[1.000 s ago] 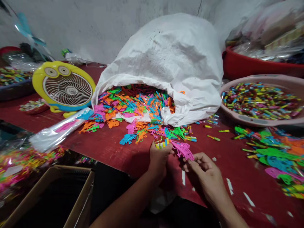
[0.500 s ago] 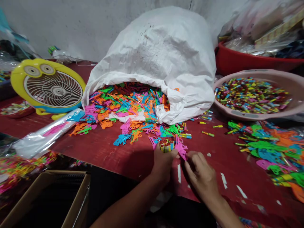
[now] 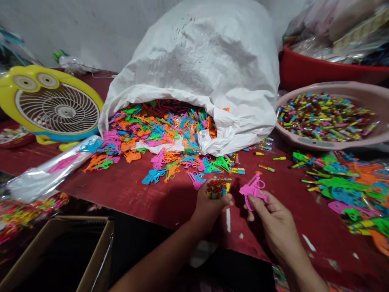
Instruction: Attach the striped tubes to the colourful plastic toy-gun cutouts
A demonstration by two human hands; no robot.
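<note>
My left hand (image 3: 209, 207) is closed around a bundle of small multicoloured tubes (image 3: 216, 187) with red, yellow and blue ends. To its right, my right hand (image 3: 275, 219) pinches a pink plastic toy piece (image 3: 253, 190), flat and gun-like with a ring and a mesh part, between thumb and fingers. The pink piece is held apart from the bundle. Beyond the hands, loose plastic pieces (image 3: 165, 164) in pink, blue, orange and green spill from the mouth of a large white sack (image 3: 200, 69) onto the red table (image 3: 127, 186).
A pink basin (image 3: 322, 144) at the right holds many small tubes. Near it lies a pile of coloured pieces with tubes (image 3: 349, 190). A red tub (image 3: 322, 67) stands behind. On the left are a yellow fan (image 3: 63, 107), a plastic-wrapped packet (image 3: 51, 174) and a cardboard box (image 3: 103, 251).
My right hand has moved right and now holds the pink piece, which was at my left hand before. The left hand keeps the tubes. The view has shifted slightly.
</note>
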